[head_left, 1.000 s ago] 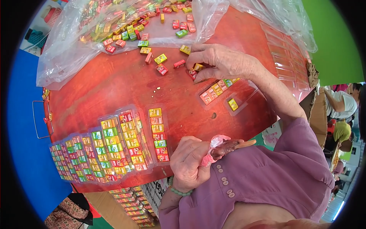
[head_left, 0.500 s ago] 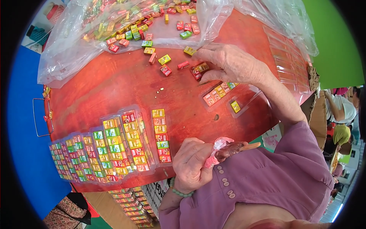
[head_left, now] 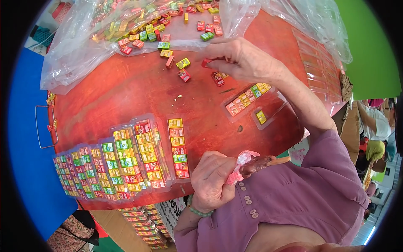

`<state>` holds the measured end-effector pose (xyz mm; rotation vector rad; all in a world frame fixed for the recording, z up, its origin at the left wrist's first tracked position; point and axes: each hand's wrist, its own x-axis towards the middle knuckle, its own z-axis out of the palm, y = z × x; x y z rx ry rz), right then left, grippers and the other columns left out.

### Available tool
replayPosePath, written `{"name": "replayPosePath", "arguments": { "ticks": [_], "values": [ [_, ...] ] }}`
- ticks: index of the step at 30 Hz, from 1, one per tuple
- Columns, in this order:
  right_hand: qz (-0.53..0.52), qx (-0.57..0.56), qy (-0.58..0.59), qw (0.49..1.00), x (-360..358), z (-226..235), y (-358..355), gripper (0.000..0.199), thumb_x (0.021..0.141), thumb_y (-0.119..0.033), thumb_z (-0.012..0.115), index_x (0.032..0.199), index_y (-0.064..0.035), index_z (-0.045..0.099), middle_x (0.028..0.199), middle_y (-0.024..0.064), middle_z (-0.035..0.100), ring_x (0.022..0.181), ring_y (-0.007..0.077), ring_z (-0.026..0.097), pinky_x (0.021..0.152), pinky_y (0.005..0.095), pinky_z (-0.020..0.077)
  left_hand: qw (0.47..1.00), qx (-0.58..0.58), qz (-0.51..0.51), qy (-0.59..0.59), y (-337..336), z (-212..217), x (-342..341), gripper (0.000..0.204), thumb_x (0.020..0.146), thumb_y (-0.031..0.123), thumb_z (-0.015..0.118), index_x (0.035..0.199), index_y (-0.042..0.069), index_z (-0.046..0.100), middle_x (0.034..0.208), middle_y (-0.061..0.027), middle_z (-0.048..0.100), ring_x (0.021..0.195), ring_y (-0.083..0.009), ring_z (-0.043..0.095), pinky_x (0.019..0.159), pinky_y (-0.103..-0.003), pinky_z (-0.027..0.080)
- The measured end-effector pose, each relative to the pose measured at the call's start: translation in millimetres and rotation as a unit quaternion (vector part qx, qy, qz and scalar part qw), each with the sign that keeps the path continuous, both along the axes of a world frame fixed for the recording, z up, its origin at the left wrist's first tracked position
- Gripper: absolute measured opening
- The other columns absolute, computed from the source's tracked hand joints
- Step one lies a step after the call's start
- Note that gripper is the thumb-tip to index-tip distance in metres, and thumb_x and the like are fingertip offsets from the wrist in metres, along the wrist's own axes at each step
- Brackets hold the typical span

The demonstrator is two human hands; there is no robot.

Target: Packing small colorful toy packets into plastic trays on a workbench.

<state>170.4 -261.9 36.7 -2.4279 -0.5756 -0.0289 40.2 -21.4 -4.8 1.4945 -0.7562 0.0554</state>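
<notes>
My right hand (head_left: 241,61) reaches across the red table (head_left: 126,90) and pinches a small red box (head_left: 206,62) among loose little coloured boxes (head_left: 183,64) at the edge of a clear plastic sheet. Under my right wrist lies a clear tray (head_left: 247,97) with a row of several boxes in it, and one yellow box (head_left: 261,117) in the tray beside it. My left hand (head_left: 214,180) is closed near my chest on an ice pop on a stick (head_left: 256,164) in a pink wrapper. It sits next to a filled strip of boxes (head_left: 178,147).
Many filled clear trays of coloured boxes (head_left: 113,164) overlap along the table's near left edge. A heap of loose boxes (head_left: 142,25) lies on the clear plastic sheet (head_left: 84,54) at the far side. Empty clear trays (head_left: 317,63) lie far right. Another person (head_left: 373,126) stands at the right.
My right hand has moved left from the partly filled tray toward the loose boxes and taken a red one. My left hand has stayed put with the ice pop.
</notes>
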Motion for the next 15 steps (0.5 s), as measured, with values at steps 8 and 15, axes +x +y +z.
{"name": "replayPosePath", "arguments": {
  "ticks": [8, 15],
  "values": [
    [-0.100, 0.079, 0.121, 0.984, -21.7, -10.4, -30.4, 0.022, 0.091, 0.003, 0.059, 0.112, -0.0016, 0.067, 0.104, 0.0118, 0.070, 0.095, 0.0242, 0.068, 0.084, 0.0323, 0.0529, 1.000, -0.002, -0.001, -0.004, -0.3, 1.2, 0.0, 0.022, 0.074, 0.002, 0.071, 0.096, -0.002, 0.068, 0.082, -0.0098, 0.067, 0.068, -0.0271, 0.063, 0.067, -0.038, 0.051],
    [-0.066, 0.052, 0.065, 0.994, -24.2, -16.9, -38.7, 0.023, 0.094, 0.005, 0.058, 0.114, -0.0004, 0.067, 0.114, 0.0101, 0.068, 0.107, 0.0189, 0.064, 0.091, 0.0299, 0.0516, 1.000, 0.001, -0.002, -0.002, -0.7, 0.9, 1.1, 0.022, 0.076, 0.004, 0.072, 0.097, -0.002, 0.068, 0.083, -0.0102, 0.067, 0.068, -0.0269, 0.063, 0.067, -0.038, 0.051]
  ]
}}
